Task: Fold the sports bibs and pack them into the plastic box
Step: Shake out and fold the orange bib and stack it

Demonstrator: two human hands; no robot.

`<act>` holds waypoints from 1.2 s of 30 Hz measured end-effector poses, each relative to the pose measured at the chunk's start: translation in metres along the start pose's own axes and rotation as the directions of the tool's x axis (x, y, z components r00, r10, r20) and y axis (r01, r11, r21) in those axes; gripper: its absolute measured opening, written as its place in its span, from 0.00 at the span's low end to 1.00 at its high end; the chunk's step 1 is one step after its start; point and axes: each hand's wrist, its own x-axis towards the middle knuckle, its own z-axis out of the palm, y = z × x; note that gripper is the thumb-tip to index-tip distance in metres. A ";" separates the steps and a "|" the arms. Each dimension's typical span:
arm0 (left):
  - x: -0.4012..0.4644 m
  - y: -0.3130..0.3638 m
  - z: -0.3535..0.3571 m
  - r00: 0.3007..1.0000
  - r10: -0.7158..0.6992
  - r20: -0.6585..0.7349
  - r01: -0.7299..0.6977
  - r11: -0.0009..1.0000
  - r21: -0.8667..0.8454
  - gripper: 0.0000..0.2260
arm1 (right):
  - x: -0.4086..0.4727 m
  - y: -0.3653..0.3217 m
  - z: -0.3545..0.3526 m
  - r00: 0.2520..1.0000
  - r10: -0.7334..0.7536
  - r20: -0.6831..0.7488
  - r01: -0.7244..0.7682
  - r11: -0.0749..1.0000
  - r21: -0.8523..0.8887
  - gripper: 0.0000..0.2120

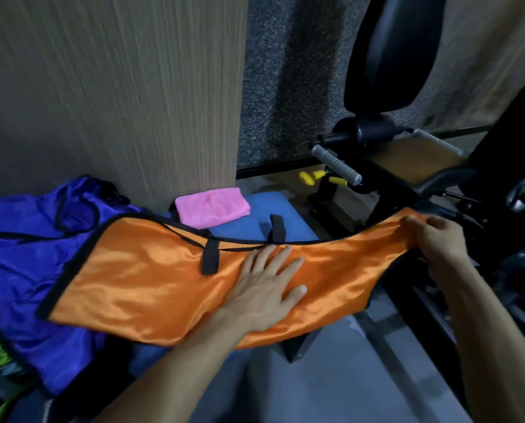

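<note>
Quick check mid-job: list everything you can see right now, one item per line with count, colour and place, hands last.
orange bib: one, orange with black trim, spread across the blue bench
purple bib: one, purple with black trim, crumpled at left, partly under the orange one
pink bib: one, pink, folded, at the bench's far edge by the wood panel
blue bench: one, blue padded top
gym machine: one, black with yellow knobs, beyond the bench at right
plastic box: none in view
left hand: flat, pressing the orange bib
right hand: gripping the orange bib's right end
</note>
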 end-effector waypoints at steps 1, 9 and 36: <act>0.004 0.010 -0.005 1.000 0.016 -0.005 -0.017 0.998 -0.062 0.27 | 0.000 -0.008 -0.012 1.000 -0.027 -0.015 0.027 0.999 -0.031 0.06; -0.002 0.000 -0.017 0.994 -0.068 -0.082 0.069 0.998 0.002 0.21 | 0.004 -0.066 -0.039 0.972 -0.223 -0.067 0.206 0.958 -0.200 0.14; 0.067 -0.080 -0.075 0.997 0.077 0.033 -0.081 0.979 0.187 0.21 | -0.011 -0.076 0.008 0.923 -0.373 0.098 0.380 0.834 -0.399 0.10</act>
